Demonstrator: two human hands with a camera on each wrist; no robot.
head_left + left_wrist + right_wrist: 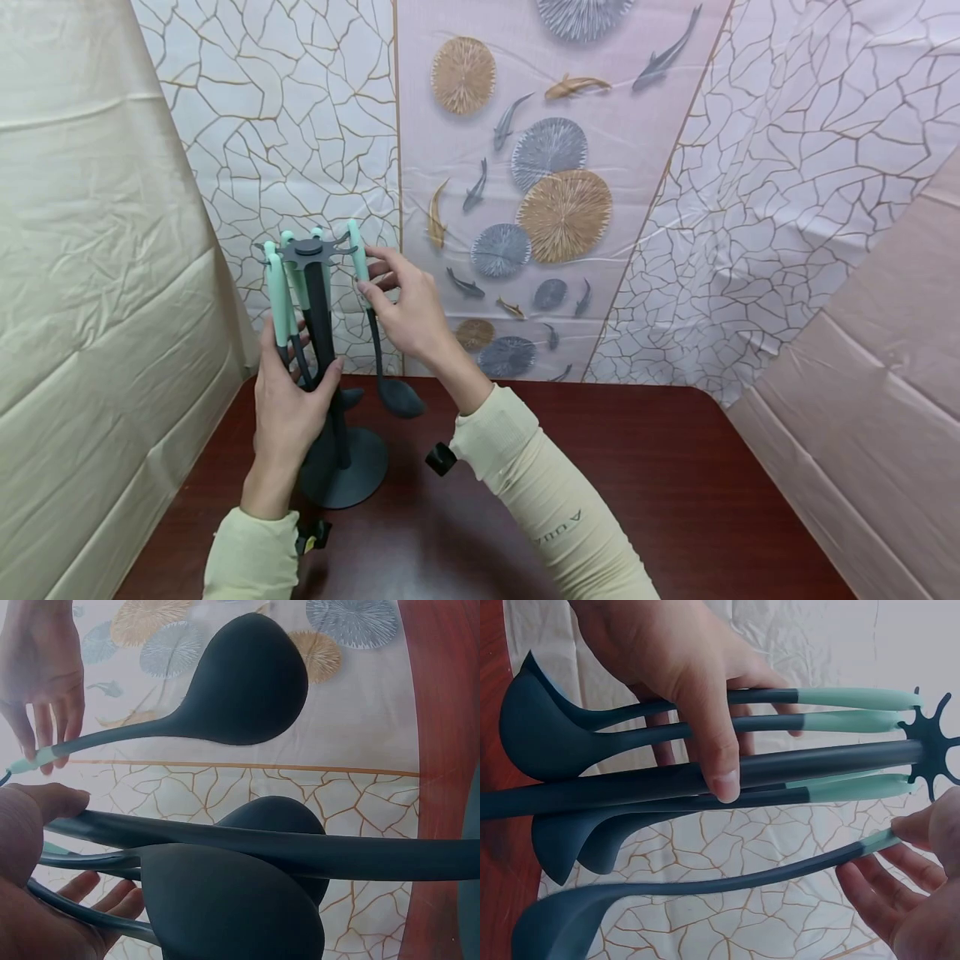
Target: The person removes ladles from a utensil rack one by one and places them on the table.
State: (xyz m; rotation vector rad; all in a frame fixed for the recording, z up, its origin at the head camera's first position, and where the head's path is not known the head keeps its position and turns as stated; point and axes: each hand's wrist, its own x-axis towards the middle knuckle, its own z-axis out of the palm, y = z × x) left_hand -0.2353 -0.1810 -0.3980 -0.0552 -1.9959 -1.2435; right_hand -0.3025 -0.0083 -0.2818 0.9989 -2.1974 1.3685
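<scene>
A dark utensil stand (321, 321) with a round base and a hooked top stands at the left of the table. Several kitchen utensils with mint handles hang around it. My left hand (288, 408) grips the stand's pole, its thumb across the front and its fingers behind the utensils' dark shafts. My right hand (408, 312) pinches the mint handle of a serving spoon (400, 398), whose handle top is at a hook on the right. In the right wrist view, a ladle (536, 724) hangs on the far side of the pole.
The dark red table (600, 483) has rounded corners at the back. Patterned cloth (660, 275) hangs behind it, and plain cream cloth (112, 333) closes the left side. A small black device (440, 458) sits at my right cuff.
</scene>
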